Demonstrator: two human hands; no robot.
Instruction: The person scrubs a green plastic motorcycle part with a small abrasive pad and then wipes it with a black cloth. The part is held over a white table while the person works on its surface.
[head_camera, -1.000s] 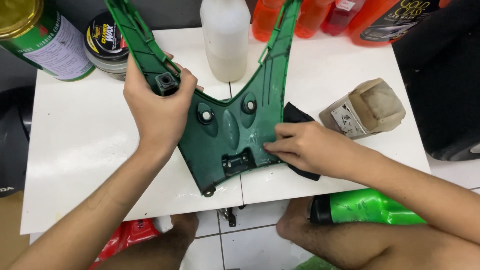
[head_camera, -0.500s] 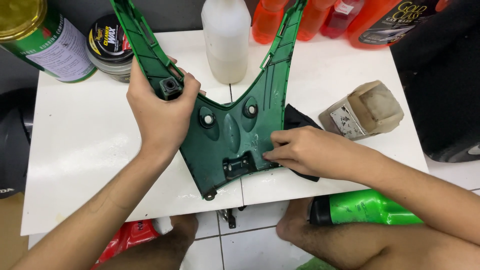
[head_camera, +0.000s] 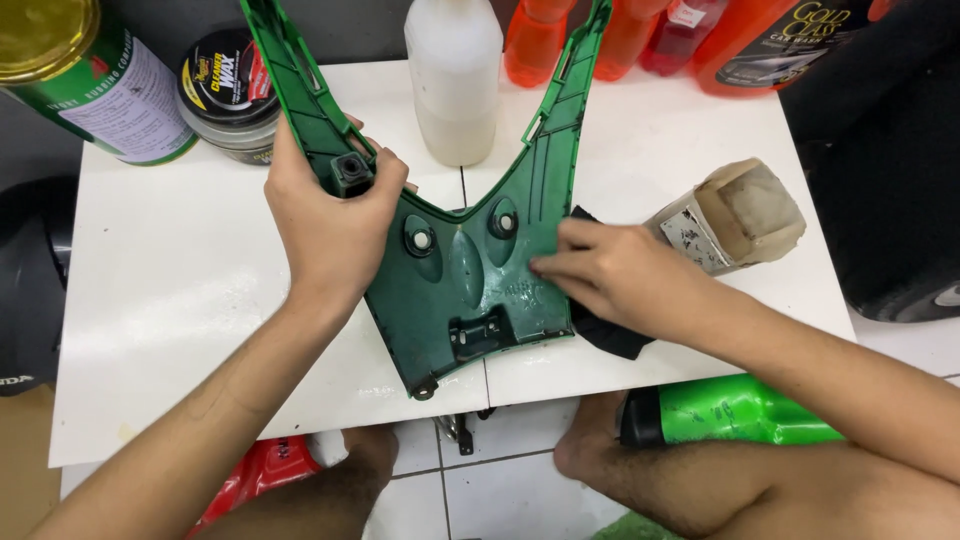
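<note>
The left hand (head_camera: 335, 215) stays clamped on the green panel's (head_camera: 460, 270) left arm, fingers curled around it. The right hand (head_camera: 615, 275) has slid leftward, fingers pressed flat on the panel over a black cloth (head_camera: 610, 335) on the worktop (head_camera: 180, 290).

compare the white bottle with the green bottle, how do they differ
The white bottle stands upright on the white table, behind the green panel; the green bottle lies on its side below the table edge by the person's leg. The white one is pale and plain, the green one bright with a black end.
</note>
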